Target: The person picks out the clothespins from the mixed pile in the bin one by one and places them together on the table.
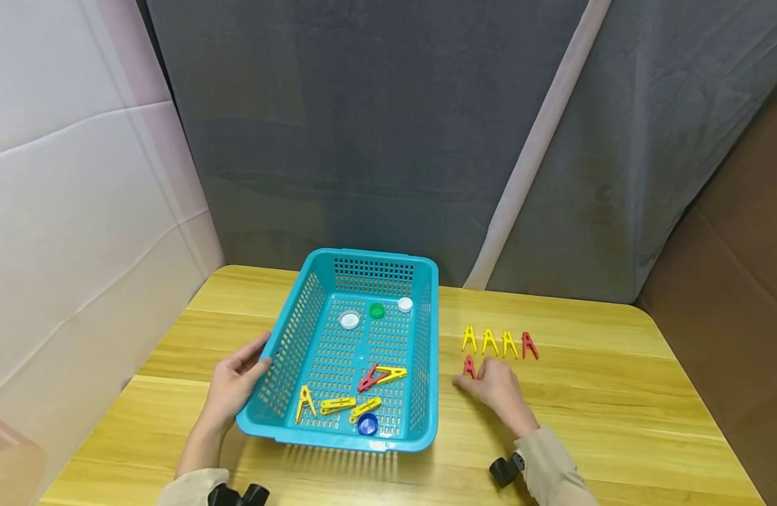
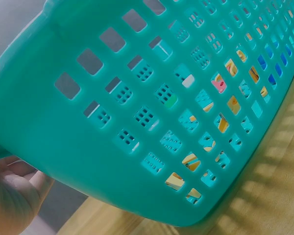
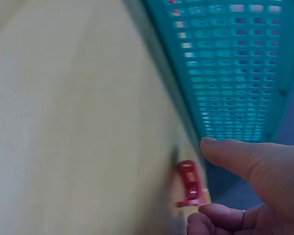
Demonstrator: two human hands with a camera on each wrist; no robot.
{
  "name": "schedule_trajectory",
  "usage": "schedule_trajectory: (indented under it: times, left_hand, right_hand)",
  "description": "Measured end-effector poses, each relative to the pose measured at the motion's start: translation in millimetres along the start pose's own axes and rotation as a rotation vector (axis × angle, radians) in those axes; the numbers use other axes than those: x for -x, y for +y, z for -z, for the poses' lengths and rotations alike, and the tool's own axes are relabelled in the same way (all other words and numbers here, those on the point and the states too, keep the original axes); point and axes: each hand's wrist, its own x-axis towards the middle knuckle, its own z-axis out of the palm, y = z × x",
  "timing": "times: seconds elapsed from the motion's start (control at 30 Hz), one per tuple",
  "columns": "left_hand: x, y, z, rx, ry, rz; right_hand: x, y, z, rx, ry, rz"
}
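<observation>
My left hand grips the left rim of a blue-green plastic basket, thumb at the edge. Inside the basket lie yellow clothespins, a red clothespin and several bottle caps, one of them blue. To the right of the basket, my right hand is low over the table beside a standing red clothespin. In the right wrist view the thumb is apart from that red clothespin, while the other fingertips are close by it; whether they touch cannot be told.
Behind the right hand, yellow clothespins and another red clothespin stand in a row on the wooden table. Toward the basket's far end lie a green cap and white caps. A grey curtain hangs behind the table.
</observation>
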Motion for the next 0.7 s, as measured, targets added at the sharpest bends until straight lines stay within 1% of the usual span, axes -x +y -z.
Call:
schedule_trajectory:
  times: [0.1,0.17,0.3,0.5,0.7]
  left_hand:
    - [0.0,0.5,-0.1,-0.005,0.002,0.008]
    - [0.1,0.3,-0.1,-0.008,0.003,0.011]
    - [0.6,0.7,-0.2,-0.020,0.001,0.015]
    - [0.7,2.1,-0.3,-0.008,-0.012,0.029]
    - [0.8,3.5,-0.4,-0.008,-0.017,0.033]
  right_hand:
    - [-2.1,-4.8,8.5,-0.024,0.033,0.040]
    - [-4.8,-9.6,14.8,-0.042,0.067,0.086]
    - [-11.1,-23.6,27.5,-0.103,0.107,0.142]
    - [-19.6,-52.3,41.4,-0.190,0.112,0.212]
    - [-26.0,-83.4,46.2,-0.207,0.107,0.281]
